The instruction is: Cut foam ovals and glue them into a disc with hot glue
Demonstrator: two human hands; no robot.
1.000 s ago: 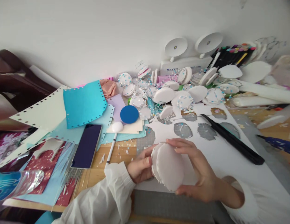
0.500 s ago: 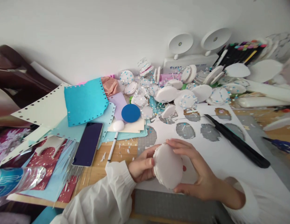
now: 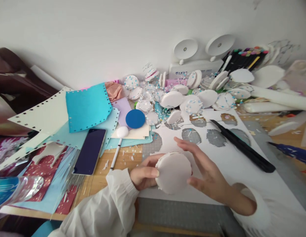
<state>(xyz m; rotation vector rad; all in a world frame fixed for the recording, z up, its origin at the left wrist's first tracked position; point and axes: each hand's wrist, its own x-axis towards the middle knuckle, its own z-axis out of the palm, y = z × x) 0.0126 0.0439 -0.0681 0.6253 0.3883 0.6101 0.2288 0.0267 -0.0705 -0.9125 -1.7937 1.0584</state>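
A white round disc [image 3: 174,172] with a rough, ragged edge is held up over the worktop, its flat face toward me. My left hand [image 3: 146,172] grips it from the left, thumb on the face and fingers behind. On the disc's other side my right hand [image 3: 204,169] is open, thumb and fingers spread apart around the right edge; whether a fingertip touches it I cannot tell. Beneath lies a white foam sheet [image 3: 231,171] with several round holes cut through it. A black utility knife [image 3: 244,146] rests on that sheet, to the right.
Several white discs [image 3: 171,99], some with blue-beaded wires, pile up at the back. A grey cutting mat [image 3: 177,217] lies under the sheet. To the left are a phone [image 3: 90,151], a white pen [image 3: 116,154], a blue disc [image 3: 135,118], coloured sheets [image 3: 87,107] and a bottle [image 3: 17,189].
My right hand has let go of the disc's rim and its fingers have spread. The disc now faces me more squarely in my left hand. The whole view has shifted slightly.
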